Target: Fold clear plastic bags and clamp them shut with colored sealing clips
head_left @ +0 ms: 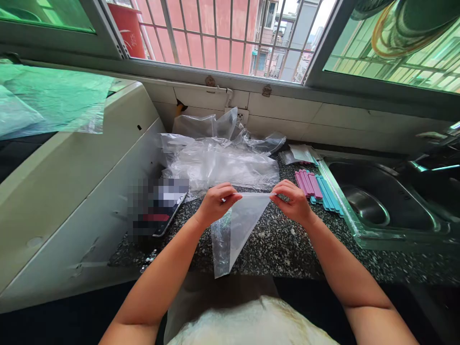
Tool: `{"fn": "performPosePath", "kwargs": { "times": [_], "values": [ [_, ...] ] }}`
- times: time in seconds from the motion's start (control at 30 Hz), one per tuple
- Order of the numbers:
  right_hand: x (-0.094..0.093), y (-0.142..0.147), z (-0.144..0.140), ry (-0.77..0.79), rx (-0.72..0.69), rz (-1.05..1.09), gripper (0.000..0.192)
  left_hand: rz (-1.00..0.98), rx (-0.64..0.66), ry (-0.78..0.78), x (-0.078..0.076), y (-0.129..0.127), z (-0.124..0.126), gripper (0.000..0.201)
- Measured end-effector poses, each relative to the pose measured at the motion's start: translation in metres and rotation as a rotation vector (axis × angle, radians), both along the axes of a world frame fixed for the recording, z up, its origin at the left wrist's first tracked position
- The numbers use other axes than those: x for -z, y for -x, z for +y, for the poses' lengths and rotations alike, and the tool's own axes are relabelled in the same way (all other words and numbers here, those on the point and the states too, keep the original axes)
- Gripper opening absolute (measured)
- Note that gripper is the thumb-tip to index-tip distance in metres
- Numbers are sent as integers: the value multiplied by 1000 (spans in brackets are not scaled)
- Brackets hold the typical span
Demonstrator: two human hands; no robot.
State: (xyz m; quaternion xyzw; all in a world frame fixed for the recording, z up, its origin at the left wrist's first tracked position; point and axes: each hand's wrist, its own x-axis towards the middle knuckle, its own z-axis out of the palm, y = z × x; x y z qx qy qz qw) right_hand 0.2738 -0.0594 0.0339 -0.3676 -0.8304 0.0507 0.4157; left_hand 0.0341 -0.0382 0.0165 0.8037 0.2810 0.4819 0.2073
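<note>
Stretched between my two hands is the top edge of a clear triangular plastic bag (245, 225). It hangs over the speckled counter and narrows towards a low point on the left. My left hand (218, 203) pinches the upper left corner between thumb and fingers. At the upper right corner, my right hand (290, 201) has the same kind of pinch. Just beyond them lies a loose heap of clear plastic bags (223, 163). Pink sealing clips (306, 183) and blue sealing clips (327, 191) rest on the counter near my right hand.
A phone (168, 211), partly blurred out, leans at the left by a white appliance (125, 158). On the right is a dark sink (381, 182) with a metal bowl (364, 206). Small clear packets (302, 153) lie behind the clips. A barred window (223, 38) is above.
</note>
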Motion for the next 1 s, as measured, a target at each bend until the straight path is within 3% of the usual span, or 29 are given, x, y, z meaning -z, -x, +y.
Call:
{"fn": "performPosePath", "kwargs": {
  "times": [0.77,0.9,1.0],
  "values": [
    [-4,1,-4,15,-23,-20,11,-66,8,6,0,-1,0,17],
    [-2,0,-2,30,-12,-60,4,-53,16,8,1,-1,1,18],
    [-1,1,-2,58,-3,-69,14,-35,25,24,0,-2,0,19]
  ]
}}
